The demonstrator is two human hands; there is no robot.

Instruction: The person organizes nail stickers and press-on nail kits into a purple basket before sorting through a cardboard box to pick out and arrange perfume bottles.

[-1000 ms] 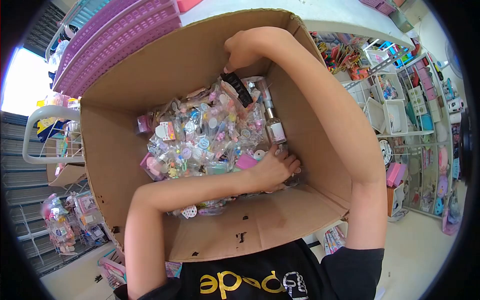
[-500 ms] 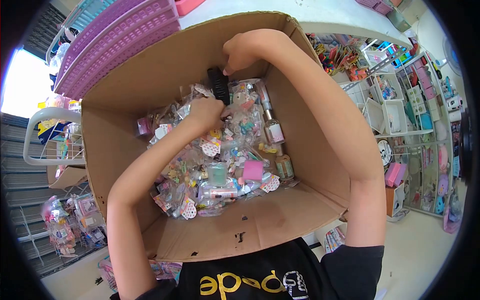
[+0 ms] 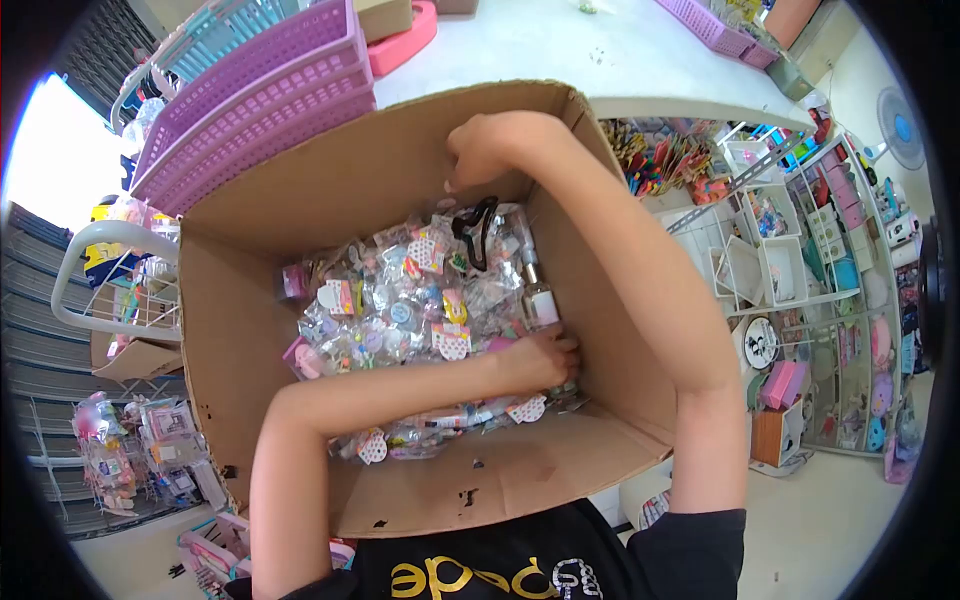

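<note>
A cardboard box (image 3: 230, 330) holds many small clear-wrapped trinkets (image 3: 385, 300). My left hand (image 3: 540, 360) is low at the box's right side, fingers curled over something near a pink item; what it grips is hidden. Just above it stands a clear bottle with a pale label (image 3: 541, 304). My right hand (image 3: 485, 150) is at the back wall, fingers bent and closed, and anything in them is too small to tell. Below it a black claw clip (image 3: 482, 235) lies on the packets. A dotted card (image 3: 451, 342) shows in the middle.
Purple baskets (image 3: 260, 120) stand behind the box at left, beside a pink item (image 3: 405, 42) on a white table (image 3: 520, 45). A white-handled rack (image 3: 75, 265) is at left. Shelves with white trays (image 3: 775, 270) and a fan (image 3: 900, 128) are at right.
My left hand has left the black clip and moved down and right to the bottles. The clip now lies on the packets, turned. My right hand stays by the back wall. The view has shifted.
</note>
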